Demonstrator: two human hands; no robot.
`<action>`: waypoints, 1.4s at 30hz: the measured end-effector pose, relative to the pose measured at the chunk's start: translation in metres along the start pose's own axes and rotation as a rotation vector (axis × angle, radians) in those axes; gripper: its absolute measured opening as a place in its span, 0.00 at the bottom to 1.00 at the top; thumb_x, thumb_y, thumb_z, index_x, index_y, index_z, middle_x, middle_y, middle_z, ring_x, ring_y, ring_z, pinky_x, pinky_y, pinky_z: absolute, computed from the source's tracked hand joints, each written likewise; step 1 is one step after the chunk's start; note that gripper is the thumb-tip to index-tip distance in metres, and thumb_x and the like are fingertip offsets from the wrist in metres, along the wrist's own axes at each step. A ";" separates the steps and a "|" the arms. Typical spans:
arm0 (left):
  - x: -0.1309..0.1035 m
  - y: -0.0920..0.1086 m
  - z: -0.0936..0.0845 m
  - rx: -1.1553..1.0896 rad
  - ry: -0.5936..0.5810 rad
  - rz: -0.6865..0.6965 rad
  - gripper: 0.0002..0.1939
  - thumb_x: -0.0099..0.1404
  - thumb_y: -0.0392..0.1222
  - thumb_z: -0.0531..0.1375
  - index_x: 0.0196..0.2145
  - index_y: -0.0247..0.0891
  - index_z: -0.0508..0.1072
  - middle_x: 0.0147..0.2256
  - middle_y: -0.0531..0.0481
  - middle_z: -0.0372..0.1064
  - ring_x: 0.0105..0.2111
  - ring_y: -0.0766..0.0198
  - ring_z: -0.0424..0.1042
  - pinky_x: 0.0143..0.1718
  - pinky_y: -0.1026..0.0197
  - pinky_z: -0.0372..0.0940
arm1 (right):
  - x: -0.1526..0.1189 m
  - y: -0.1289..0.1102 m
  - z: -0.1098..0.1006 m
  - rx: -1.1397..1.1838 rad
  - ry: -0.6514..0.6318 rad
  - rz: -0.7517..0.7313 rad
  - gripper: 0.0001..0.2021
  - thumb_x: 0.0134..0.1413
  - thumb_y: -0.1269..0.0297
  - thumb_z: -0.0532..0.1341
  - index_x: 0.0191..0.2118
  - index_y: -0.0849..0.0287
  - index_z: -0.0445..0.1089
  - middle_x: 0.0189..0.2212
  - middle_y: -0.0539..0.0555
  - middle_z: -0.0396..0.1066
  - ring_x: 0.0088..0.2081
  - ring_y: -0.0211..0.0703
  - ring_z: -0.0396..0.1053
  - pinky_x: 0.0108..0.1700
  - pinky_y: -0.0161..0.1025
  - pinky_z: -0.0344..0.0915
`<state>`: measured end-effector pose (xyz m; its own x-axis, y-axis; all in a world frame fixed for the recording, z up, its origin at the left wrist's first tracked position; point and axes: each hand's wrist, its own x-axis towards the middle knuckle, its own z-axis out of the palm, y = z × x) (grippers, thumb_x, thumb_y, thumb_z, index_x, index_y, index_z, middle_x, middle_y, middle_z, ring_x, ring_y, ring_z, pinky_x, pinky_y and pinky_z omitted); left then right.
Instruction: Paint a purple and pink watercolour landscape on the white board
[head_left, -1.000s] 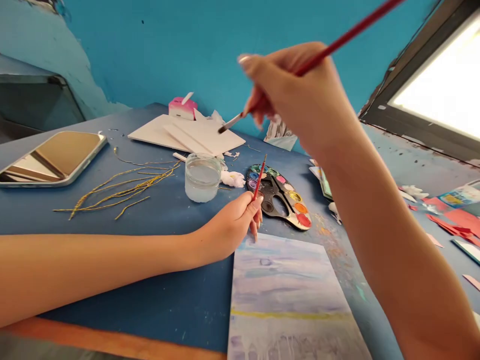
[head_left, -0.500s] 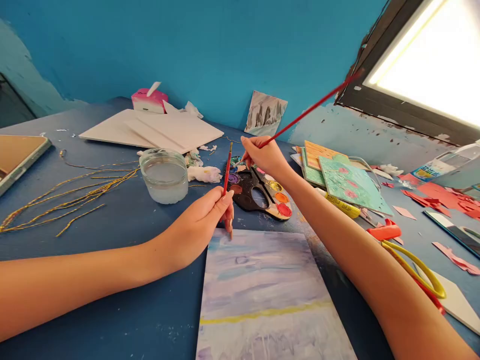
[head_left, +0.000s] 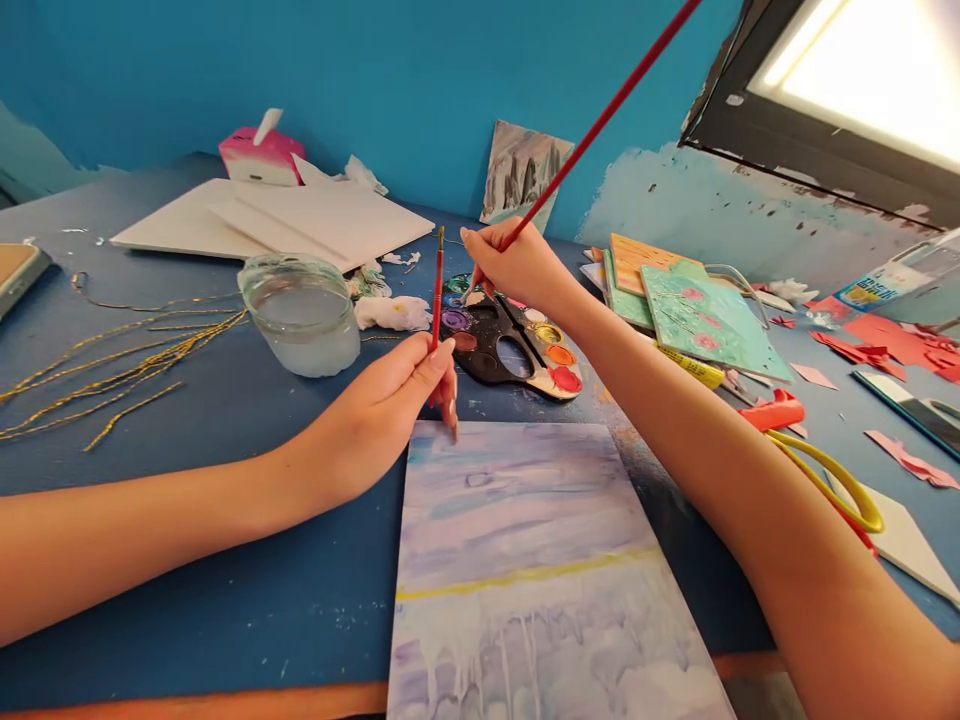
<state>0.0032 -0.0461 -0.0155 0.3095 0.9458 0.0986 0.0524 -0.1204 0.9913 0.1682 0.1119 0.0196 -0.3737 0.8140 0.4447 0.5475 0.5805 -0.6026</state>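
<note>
My left hand (head_left: 416, 385) is closed around a short red paintbrush (head_left: 438, 290), held upright with its bristles at the top. Its fingertips hang over the top left corner of a canvas (head_left: 517, 510) painted in pale lilac and blue with a yellow line across it. Long and red, a second paintbrush (head_left: 600, 125) is pinched in my right hand (head_left: 517, 262), its handle slanting up to the right. That brush's tip points down at the blue and green wells of a black paint palette (head_left: 487, 360). My right fingers partly cover the palette's far side.
A cup of cloudy water (head_left: 304, 320) stands left of the palette, beside crumpled tissue (head_left: 394, 313). Farther left lie gold cords (head_left: 187, 350) and white boards (head_left: 277, 220). Small painted canvases (head_left: 709, 320), yellow-handled scissors (head_left: 832, 470) and red paper scraps (head_left: 862, 352) lie on the right.
The view has tilted down, showing more of the canvas and the table's front edge. The long brush's handle now stands steeper, its tip still at the palette. Both hands keep their brushes.
</note>
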 end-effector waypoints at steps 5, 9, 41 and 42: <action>0.000 0.000 0.000 0.010 -0.004 0.007 0.16 0.78 0.46 0.50 0.32 0.39 0.66 0.28 0.53 0.68 0.29 0.66 0.72 0.31 0.66 0.67 | -0.002 -0.002 -0.001 -0.038 -0.018 -0.011 0.24 0.70 0.55 0.56 0.21 0.59 0.61 0.14 0.47 0.62 0.21 0.33 0.64 0.31 0.32 0.66; -0.001 0.001 0.001 0.044 0.014 0.005 0.16 0.77 0.46 0.50 0.32 0.39 0.66 0.28 0.52 0.69 0.29 0.64 0.71 0.30 0.66 0.66 | -0.005 -0.021 -0.008 -0.097 -0.031 0.042 0.25 0.69 0.60 0.56 0.18 0.58 0.59 0.13 0.47 0.60 0.19 0.30 0.60 0.29 0.31 0.62; 0.000 0.005 0.001 0.069 -0.008 0.021 0.20 0.80 0.41 0.48 0.29 0.37 0.66 0.26 0.55 0.67 0.23 0.71 0.59 0.36 0.67 0.61 | -0.172 -0.076 -0.032 0.361 -0.152 0.328 0.27 0.60 0.41 0.62 0.17 0.54 0.69 0.14 0.50 0.69 0.15 0.34 0.64 0.18 0.36 0.61; 0.000 0.004 0.001 0.075 -0.012 0.025 0.20 0.80 0.41 0.48 0.29 0.37 0.66 0.26 0.55 0.67 0.22 0.71 0.58 0.36 0.67 0.61 | -0.173 -0.074 -0.033 0.363 -0.146 0.329 0.28 0.60 0.41 0.62 0.16 0.54 0.69 0.14 0.50 0.68 0.15 0.34 0.64 0.18 0.36 0.61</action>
<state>0.0040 -0.0465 -0.0114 0.3229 0.9386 0.1219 0.1149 -0.1667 0.9793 0.2165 -0.0727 0.0093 -0.3401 0.9338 0.1107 0.3684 0.2406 -0.8980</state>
